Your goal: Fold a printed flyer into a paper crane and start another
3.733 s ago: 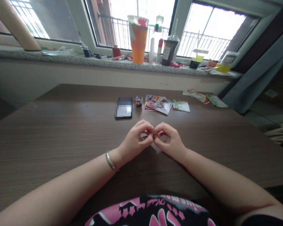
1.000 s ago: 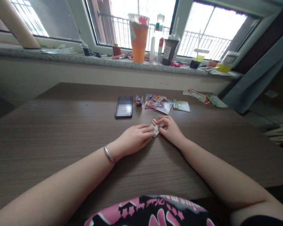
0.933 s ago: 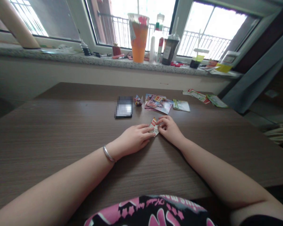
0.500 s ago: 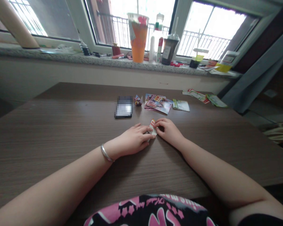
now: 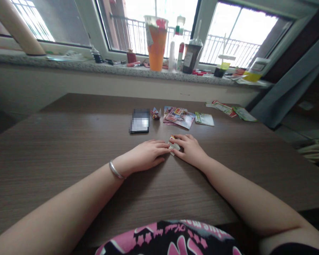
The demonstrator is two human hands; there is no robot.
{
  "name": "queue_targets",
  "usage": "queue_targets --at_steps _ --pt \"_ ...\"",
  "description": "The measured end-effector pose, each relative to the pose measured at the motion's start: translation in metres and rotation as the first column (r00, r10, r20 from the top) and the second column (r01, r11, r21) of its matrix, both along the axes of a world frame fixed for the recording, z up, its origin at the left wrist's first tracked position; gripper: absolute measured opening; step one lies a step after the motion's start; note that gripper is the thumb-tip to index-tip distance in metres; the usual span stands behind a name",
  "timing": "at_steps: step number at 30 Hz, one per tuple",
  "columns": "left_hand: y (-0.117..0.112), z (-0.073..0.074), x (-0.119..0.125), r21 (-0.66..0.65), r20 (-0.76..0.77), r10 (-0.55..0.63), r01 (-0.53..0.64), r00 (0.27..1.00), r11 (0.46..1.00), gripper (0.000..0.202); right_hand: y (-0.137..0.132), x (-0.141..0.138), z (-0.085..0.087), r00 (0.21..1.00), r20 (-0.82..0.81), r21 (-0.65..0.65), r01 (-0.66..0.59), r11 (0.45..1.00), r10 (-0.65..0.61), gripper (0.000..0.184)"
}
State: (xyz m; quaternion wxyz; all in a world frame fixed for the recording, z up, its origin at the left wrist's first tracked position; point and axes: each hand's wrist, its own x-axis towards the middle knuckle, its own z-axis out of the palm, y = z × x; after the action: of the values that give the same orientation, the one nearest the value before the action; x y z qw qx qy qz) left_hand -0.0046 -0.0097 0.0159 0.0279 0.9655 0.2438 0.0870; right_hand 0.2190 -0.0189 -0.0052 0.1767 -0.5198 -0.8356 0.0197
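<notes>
The folded paper [image 5: 174, 146], a small pale piece with yellow and red print at its far end, lies on the bench [image 5: 69, 141] in front of the person, between the two hands. Its lower portion is pale; part of its outline is covered by fingers.

The left hand [image 5: 149, 154] is palm down and flat, with fingers extended and fingertips at the left edge of the paper; it is not closed around anything. The right hand [image 5: 188, 147] is placed over the right side of the paper. Its thumb and index finger stand apart, with the paper visible in the gap, and their tips rest on it. A silver bracelet [image 5: 116, 170] encircles the left wrist.

Beyond the hands, a row of items lies on the bench. From left to right: a dark flat device [image 5: 140, 121] with a pixelated screen; a small multicolored folded piece [image 5: 156, 114], just beside it; overlapping printed leaflets [image 5: 179, 117]; and a green-and-white card [image 5: 204, 119]. Farther right, near the back edge, are red-and-green paper strips [image 5: 224, 108] and a green leaflet [image 5: 244, 114].

Behind the bench, a speckled sill [image 5: 117, 69] runs below the windows. It carries a tall cup [image 5: 156, 46] with orange contents, a dark cup [image 5: 191, 58] with a straw, and a red jar [image 5: 131, 56]. A gray curtain [image 5: 289, 79] hangs at right.
</notes>
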Motion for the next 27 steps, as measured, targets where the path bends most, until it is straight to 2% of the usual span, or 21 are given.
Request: queue_targets --at_steps 6,9,12,16,18,21,27 --pt "-0.004 0.001 0.003 0.057 -0.057 0.037 -0.034 0.998 0.998 0.038 0.005 0.001 -0.003 0.996 0.077 -0.098 -0.027 0.995 0.034 0.055" --pt "-0.009 0.001 0.006 0.092 -0.057 0.084 -0.078 0.995 0.993 0.039 0.004 0.001 -0.004 0.994 0.095 -0.092 -0.040 0.995 0.049 0.057" --pt "-0.013 -0.001 0.007 0.123 -0.037 0.093 -0.088 0.995 0.988 0.037 0.000 0.000 -0.001 0.997 0.052 0.005 -0.057 0.998 0.056 0.047" --pt "-0.014 -0.006 0.006 0.152 -0.033 0.132 -0.126 0.991 0.980 0.041 -0.006 0.000 0.008 0.991 0.018 0.114 -0.136 0.984 0.135 0.018" --pt "-0.013 -0.008 0.005 0.159 -0.033 0.172 -0.165 0.985 0.974 0.044 -0.008 0.000 0.011 0.979 0.056 0.086 -0.200 0.976 0.196 0.018" --pt "-0.009 -0.011 0.005 0.141 -0.046 0.208 -0.200 0.977 0.970 0.049 -0.011 -0.001 0.013 0.976 0.079 0.076 -0.211 0.975 0.205 0.022" --pt "-0.008 -0.010 0.004 0.114 -0.065 0.184 -0.176 0.981 0.978 0.050 -0.011 -0.003 0.012 0.977 0.078 0.043 -0.200 0.979 0.196 0.028"
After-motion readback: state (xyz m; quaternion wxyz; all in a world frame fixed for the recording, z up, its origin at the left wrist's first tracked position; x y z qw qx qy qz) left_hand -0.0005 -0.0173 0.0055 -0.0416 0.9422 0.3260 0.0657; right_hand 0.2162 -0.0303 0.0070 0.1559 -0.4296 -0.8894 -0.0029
